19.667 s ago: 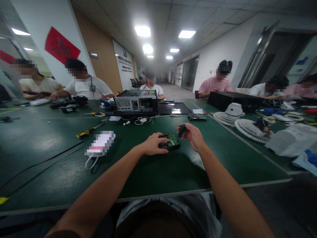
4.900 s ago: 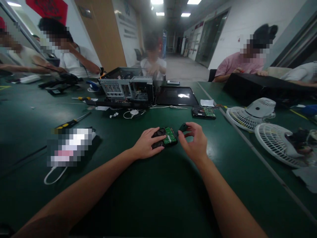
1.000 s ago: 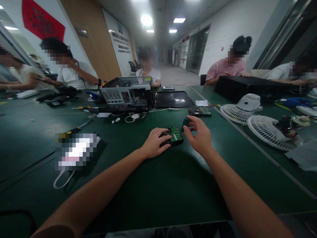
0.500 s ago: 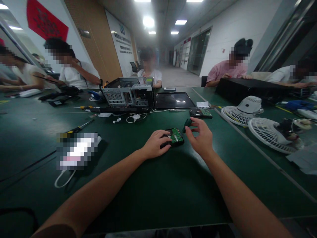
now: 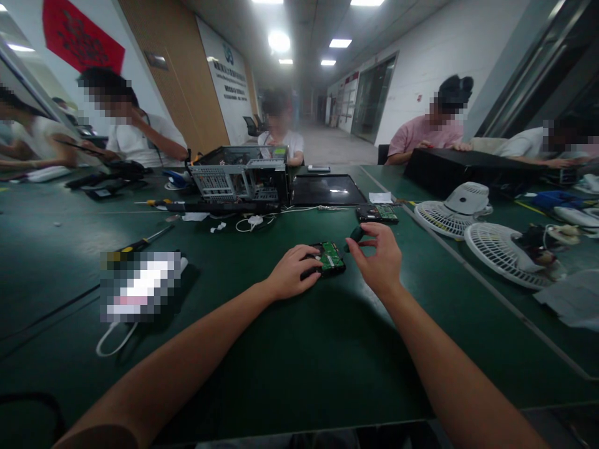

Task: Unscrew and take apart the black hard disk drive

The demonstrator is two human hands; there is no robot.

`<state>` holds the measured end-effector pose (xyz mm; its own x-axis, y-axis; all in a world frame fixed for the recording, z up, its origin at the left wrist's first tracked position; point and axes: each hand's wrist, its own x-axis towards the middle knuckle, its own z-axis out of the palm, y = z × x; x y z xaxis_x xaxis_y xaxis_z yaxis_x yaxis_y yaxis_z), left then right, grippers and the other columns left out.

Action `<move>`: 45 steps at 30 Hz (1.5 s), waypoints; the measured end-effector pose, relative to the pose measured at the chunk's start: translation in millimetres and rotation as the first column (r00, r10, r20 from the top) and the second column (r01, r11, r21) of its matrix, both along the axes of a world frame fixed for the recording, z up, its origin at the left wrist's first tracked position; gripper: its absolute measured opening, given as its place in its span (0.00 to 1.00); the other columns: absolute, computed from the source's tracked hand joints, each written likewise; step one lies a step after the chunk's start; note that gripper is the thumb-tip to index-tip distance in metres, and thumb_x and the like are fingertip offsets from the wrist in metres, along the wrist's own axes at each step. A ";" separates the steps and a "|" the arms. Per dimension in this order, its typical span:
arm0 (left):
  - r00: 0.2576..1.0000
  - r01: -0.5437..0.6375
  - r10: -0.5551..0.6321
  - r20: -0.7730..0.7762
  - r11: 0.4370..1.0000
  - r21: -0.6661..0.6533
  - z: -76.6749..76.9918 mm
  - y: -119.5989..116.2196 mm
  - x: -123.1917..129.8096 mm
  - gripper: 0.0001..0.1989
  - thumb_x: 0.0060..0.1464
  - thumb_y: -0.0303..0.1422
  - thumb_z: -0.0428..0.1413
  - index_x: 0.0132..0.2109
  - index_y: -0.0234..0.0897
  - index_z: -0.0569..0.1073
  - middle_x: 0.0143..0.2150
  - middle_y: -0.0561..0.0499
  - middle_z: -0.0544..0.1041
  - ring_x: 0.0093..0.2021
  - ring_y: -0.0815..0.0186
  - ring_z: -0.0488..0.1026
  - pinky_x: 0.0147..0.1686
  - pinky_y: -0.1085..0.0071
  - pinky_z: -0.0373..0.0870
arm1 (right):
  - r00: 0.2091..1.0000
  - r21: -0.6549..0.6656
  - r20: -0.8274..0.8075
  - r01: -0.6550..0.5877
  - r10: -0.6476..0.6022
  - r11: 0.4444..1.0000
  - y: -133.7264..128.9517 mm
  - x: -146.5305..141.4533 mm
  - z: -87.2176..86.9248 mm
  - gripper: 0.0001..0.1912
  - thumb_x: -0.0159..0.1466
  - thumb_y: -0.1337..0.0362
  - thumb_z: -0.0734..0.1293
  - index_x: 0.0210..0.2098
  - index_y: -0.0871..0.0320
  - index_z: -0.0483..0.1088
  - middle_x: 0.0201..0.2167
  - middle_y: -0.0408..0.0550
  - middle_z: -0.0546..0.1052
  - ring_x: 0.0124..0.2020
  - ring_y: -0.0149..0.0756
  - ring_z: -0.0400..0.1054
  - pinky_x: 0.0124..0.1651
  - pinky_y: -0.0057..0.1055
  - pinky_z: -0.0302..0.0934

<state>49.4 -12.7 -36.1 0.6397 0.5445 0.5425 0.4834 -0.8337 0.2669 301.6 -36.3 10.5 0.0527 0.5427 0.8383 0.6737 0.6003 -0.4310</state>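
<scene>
A hard drive (image 5: 331, 257) lies on the green table with its green circuit board facing up. My left hand (image 5: 296, 272) grips its left side, fingers over the top edge and thumb at the near side. Just right of the drive, my right hand (image 5: 381, 259) pinches a small dark-handled screwdriver (image 5: 356, 235) between thumb and fingertips. Its handle tilts up and away; the shaft and tip are too small or dark to make out. Another hard drive (image 5: 377, 214) rests on the table beyond my right hand.
An opened computer case (image 5: 238, 181) and a dark flat panel (image 5: 327, 189) stand ahead. White fan parts (image 5: 508, 255) lie to the right, a blurred-out phone (image 5: 143, 287) and a yellow-black screwdriver (image 5: 135, 246) to the left. Several people sit around the table.
The screwdriver's handle has tilted slightly in my right hand's fingers. My left hand stays on the hard drive. The whole view has shifted a little.
</scene>
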 end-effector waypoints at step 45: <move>1.000 -0.023 0.023 -0.014 1.000 -0.011 1.5 -0.9 0.5 0.14 0.62 0.36 0.60 0.54 0.45 0.78 0.61 0.44 0.71 0.65 0.49 0.63 0.63 0.44 0.66 | 0.991 -0.024 0.131 0.014 -0.010 1.000 -6.2 -2.0 4.5 0.20 0.66 0.62 0.68 0.57 0.52 0.66 0.47 0.52 0.76 0.39 0.43 0.73 0.44 0.47 0.72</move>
<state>49.9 -13.6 -34.5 0.6341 0.5655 0.5274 0.5062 -0.8191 0.2698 299.6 -42.5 15.0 -0.0496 0.5632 0.8248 0.7322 0.5822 -0.3535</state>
